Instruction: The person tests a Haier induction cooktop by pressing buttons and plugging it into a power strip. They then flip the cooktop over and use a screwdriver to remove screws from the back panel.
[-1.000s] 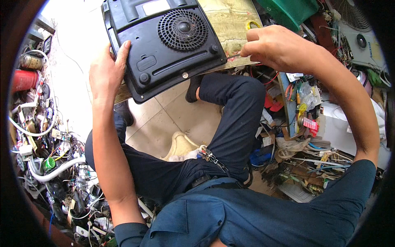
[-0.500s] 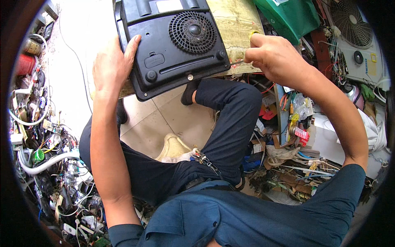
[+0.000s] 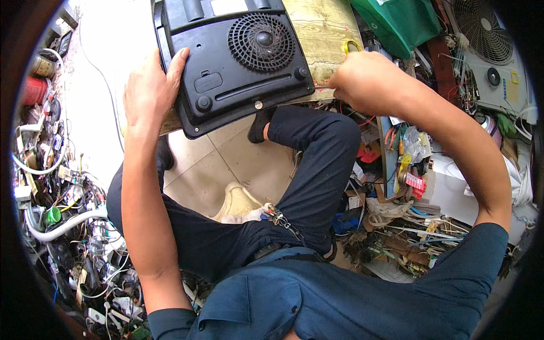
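A black induction cooker [image 3: 243,93] lies underside up on the wooden bench, its round fan grille and rubber feet showing. Along its left edge my left hand [image 3: 152,85] holds the casing, thumb on top and fingers mostly hidden at the side. Off its near right corner, my right hand [image 3: 362,82] is closed in a fist. A thin metal shaft like a screwdriver's [image 3: 323,88] runs from that fist to the corner; the handle is hidden in the palm. Beside the fist sits a yellow ring-shaped thing [image 3: 351,46].
The worn wooden bench top [image 3: 326,28] shows right of the cooker. A green bag [image 3: 399,25] and a fan unit [image 3: 484,34] stand at the far right. Cables and parts [image 3: 79,255] are heaped at the left, with more scrap [image 3: 408,243] at the right.
My right hand has turned over at the wrist, its back now more upward, with the shaft still at the cooker's corner. My left hand keeps its hold.
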`<action>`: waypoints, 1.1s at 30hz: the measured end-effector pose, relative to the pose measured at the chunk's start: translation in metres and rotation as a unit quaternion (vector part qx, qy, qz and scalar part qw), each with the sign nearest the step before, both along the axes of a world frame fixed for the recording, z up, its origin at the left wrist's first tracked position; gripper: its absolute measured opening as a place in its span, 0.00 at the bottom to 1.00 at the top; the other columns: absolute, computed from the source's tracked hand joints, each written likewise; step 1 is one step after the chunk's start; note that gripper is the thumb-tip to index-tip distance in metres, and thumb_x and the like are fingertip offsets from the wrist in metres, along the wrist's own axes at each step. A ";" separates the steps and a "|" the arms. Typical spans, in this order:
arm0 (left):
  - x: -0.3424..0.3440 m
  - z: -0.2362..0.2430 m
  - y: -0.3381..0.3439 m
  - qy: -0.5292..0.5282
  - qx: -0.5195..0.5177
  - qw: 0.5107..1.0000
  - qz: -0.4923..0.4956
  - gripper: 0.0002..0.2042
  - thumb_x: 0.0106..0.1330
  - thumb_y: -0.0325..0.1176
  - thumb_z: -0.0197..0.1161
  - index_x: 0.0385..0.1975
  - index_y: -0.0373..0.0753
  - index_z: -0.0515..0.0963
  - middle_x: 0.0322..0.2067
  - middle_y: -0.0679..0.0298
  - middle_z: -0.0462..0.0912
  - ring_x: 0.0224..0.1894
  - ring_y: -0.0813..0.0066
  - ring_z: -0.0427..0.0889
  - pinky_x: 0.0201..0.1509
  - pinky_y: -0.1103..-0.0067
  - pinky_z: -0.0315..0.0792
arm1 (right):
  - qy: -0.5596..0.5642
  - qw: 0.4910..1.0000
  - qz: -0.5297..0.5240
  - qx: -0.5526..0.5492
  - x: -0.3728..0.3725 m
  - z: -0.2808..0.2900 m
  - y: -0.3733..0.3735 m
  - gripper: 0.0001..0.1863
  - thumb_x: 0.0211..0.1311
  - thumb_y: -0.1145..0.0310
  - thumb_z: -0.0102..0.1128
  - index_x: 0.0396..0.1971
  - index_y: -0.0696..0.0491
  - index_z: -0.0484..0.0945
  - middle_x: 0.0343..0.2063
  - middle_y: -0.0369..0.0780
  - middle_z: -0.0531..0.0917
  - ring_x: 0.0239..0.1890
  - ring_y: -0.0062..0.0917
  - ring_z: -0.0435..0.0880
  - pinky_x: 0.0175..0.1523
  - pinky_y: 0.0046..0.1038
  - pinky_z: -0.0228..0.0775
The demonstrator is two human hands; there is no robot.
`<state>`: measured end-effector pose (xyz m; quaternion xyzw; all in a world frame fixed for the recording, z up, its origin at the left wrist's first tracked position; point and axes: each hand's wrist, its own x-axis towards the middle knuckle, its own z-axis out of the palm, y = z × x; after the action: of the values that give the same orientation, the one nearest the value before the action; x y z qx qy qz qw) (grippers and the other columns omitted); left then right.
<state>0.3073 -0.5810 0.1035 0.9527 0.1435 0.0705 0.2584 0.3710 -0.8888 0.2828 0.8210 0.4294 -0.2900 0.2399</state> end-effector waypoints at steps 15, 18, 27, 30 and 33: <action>0.003 0.006 0.000 0.040 -0.021 0.999 -0.001 0.32 0.73 0.64 0.57 0.45 0.33 0.82 0.40 0.42 0.87 0.44 0.42 0.88 0.49 0.56 0.79 | -0.075 0.996 -0.016 -0.044 0.000 0.007 0.011 0.14 0.63 0.59 0.67 0.28 0.54 0.89 0.26 0.49 0.88 0.34 0.45 0.90 0.42 0.41 0.83; 0.003 0.010 0.001 0.056 -0.017 0.998 -0.001 0.32 0.73 0.64 0.57 0.45 0.33 0.82 0.40 0.42 0.87 0.45 0.42 0.88 0.50 0.56 0.79 | -0.063 0.961 0.250 -0.097 0.001 0.006 0.016 0.08 0.56 0.64 0.68 0.27 0.51 0.89 0.25 0.47 0.88 0.34 0.41 0.91 0.40 0.38 0.83; 0.001 0.012 -0.001 0.056 -0.019 0.998 0.003 0.33 0.72 0.66 0.56 0.46 0.35 0.83 0.39 0.43 0.88 0.45 0.43 0.88 0.50 0.55 0.79 | -0.069 0.994 -0.075 -0.028 0.012 0.001 0.000 0.15 0.66 0.59 0.66 0.31 0.56 0.88 0.27 0.50 0.88 0.35 0.44 0.90 0.42 0.43 0.82; 0.002 0.015 0.000 0.071 -0.012 0.997 0.005 0.33 0.72 0.66 0.56 0.46 0.35 0.83 0.39 0.43 0.88 0.45 0.43 0.88 0.49 0.56 0.79 | -0.099 0.990 0.089 -0.041 0.002 -0.001 -0.001 0.12 0.61 0.60 0.67 0.30 0.54 0.88 0.26 0.47 0.87 0.34 0.43 0.90 0.41 0.41 0.82; 0.004 0.017 -0.002 0.076 -0.002 0.997 0.006 0.33 0.73 0.66 0.55 0.45 0.35 0.84 0.37 0.43 0.88 0.44 0.43 0.89 0.48 0.56 0.80 | -0.129 0.958 0.256 -0.023 -0.007 -0.009 -0.015 0.08 0.50 0.64 0.70 0.31 0.50 0.87 0.26 0.43 0.85 0.32 0.41 0.89 0.38 0.37 0.82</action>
<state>0.3112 -0.5827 0.1203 0.9540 0.1685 -0.0013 0.2479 0.3640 -0.9039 0.2741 0.7086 0.5836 -0.1198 0.3781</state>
